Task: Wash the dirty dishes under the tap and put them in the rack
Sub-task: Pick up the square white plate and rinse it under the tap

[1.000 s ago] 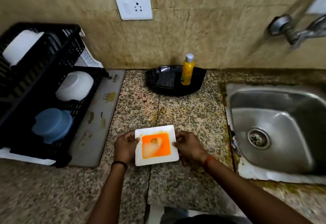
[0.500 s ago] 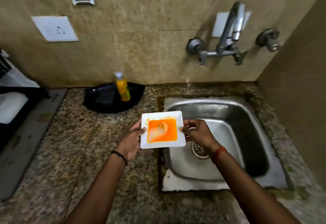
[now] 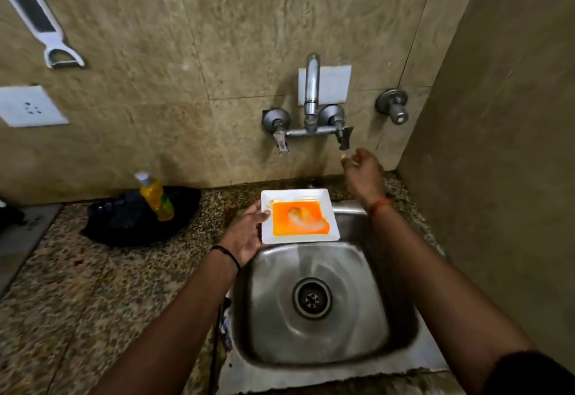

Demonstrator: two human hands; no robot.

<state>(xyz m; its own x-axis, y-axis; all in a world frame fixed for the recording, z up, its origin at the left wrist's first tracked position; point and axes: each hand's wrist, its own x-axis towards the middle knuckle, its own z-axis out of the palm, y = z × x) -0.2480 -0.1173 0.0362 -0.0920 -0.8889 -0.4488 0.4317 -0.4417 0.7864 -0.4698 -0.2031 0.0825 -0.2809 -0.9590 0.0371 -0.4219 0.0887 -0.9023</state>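
- Stainless steel sink is lying nearest, basin dry-looking, round drain at centre; its front rim is partly hidden by both forearms.
- Left hand is gripping the white square plate by its left edge, thumb on the rim; the plate is hanging over the sink's far left corner, smeared orange inside.
- Right hand is reaching up, fingers loosely spread and holding nothing, just below the tap's right lever, not touching it.
- Tap is sitting on the tiled wall; no water is showing.
- Yellow bottle is standing in a black tray; its label is too blurred to read.
- White peeler and wall socket are being cut off at the left edge.
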